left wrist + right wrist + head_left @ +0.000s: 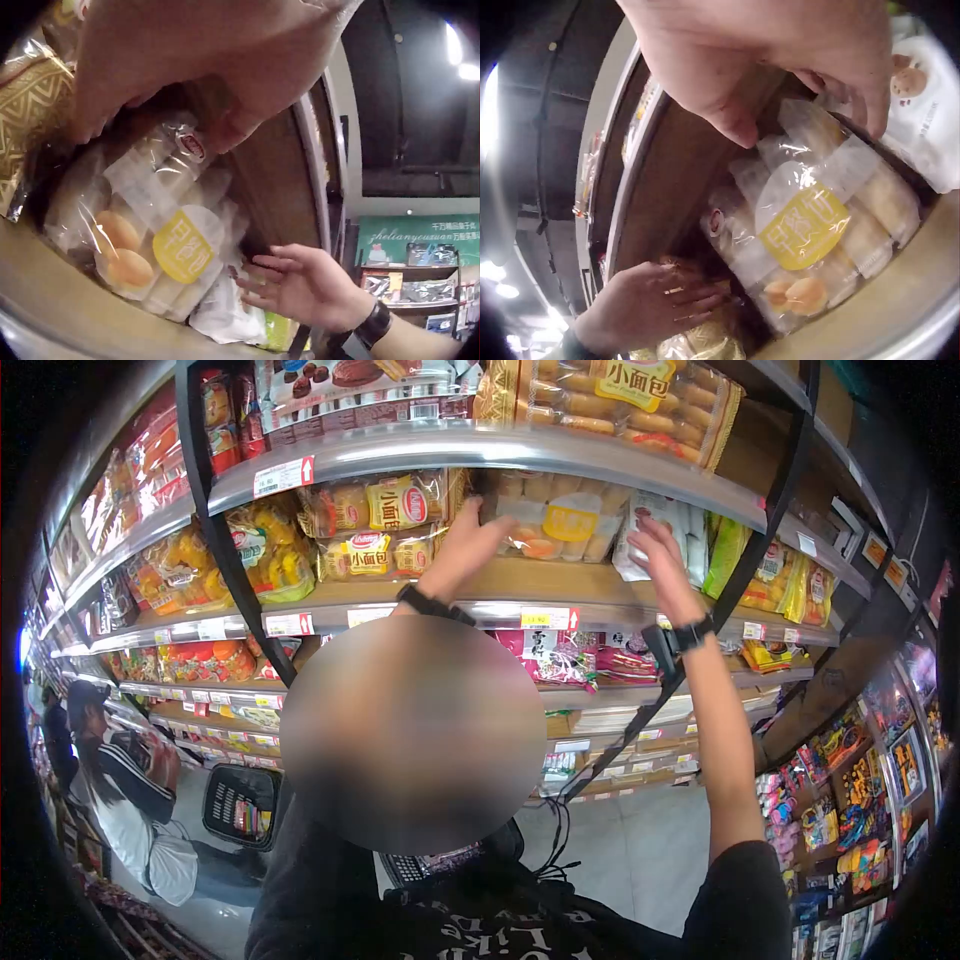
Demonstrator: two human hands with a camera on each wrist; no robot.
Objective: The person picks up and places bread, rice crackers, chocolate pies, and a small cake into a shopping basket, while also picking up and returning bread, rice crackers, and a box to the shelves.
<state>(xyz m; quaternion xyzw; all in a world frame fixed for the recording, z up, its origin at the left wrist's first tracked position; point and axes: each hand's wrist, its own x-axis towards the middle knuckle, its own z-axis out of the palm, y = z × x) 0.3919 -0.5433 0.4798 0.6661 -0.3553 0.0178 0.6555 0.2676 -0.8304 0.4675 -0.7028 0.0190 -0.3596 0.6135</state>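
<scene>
Our left hand [470,545] lies flat on the bread bag [560,525], right hand [665,565] spread just beside. We think it's best to support both ends evenly, w/o squeezing.

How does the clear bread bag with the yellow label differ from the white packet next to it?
The clear bread bag shows its pale rolls through the film; the white packet is opaque. The bag bears a round yellow label, the packet a cookie picture. The left hand is at the bag's left end; the right hand hovers by the packet. Both lie on one shelf.
</scene>
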